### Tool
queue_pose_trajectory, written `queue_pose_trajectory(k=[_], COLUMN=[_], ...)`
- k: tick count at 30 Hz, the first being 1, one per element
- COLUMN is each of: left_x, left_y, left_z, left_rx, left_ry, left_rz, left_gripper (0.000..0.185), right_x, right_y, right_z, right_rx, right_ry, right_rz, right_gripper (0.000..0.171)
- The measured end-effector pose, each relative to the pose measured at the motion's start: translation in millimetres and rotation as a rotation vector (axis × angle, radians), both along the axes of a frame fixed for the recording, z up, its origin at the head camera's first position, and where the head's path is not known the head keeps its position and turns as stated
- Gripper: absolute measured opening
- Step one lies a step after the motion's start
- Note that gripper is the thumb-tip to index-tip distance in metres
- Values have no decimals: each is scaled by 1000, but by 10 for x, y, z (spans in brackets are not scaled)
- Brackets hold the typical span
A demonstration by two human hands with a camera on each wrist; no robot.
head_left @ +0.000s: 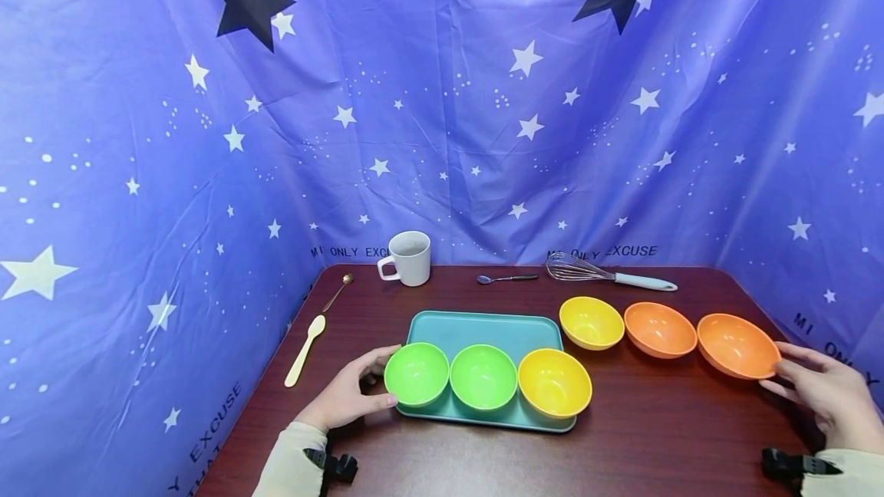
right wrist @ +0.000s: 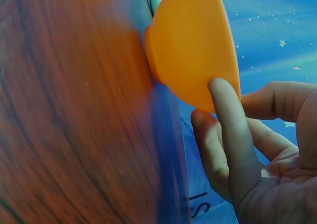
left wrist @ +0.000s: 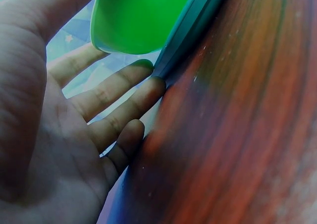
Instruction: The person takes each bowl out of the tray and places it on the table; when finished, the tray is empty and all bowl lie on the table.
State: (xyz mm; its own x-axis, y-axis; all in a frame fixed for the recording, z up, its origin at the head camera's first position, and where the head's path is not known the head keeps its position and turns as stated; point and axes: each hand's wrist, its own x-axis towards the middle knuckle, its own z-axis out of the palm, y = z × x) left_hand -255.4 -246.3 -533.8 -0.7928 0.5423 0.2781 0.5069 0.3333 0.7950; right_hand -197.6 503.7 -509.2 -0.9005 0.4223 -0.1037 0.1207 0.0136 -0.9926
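A teal tray lies on the dark wooden table. Along its front stand two green bowls and a yellow bowl. My left hand lies open beside the left green bowl, its straight fingers touching the tray's edge. At the right, my right hand reaches an orange bowl. In the right wrist view a fingertip rests on that orange bowl's outer wall near the rim, with the other fingers loosely spread.
A yellow bowl and a second orange bowl stand in a row right of the tray. Behind are a white mug, a small spoon and a whisk. Two spoons lie left. Star cloth walls the table.
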Motion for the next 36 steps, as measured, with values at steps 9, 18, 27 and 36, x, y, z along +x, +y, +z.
queue_pose_trajectory(k=[9,18,27,36], left_x=[11,3,6,9], left_y=[6,-1,-1,0], left_z=[6,-2,-1,4], left_rx=[-6,-3,-4,6], left_ry=[-20,-1,-11,5], left_rz=[8,4,-2,-10], left_gripper=[77,77,77,76], right_x=[-94,-146,-142,-2], right_y=[-61,18,22,-75], right_z=[-3,-62,-58,117], right_rx=[208,211,196,128], right_ry=[-188,-194,-216,-67], right_rz=[-92,-108,-115,-165], right_gripper=[53,53,54,32])
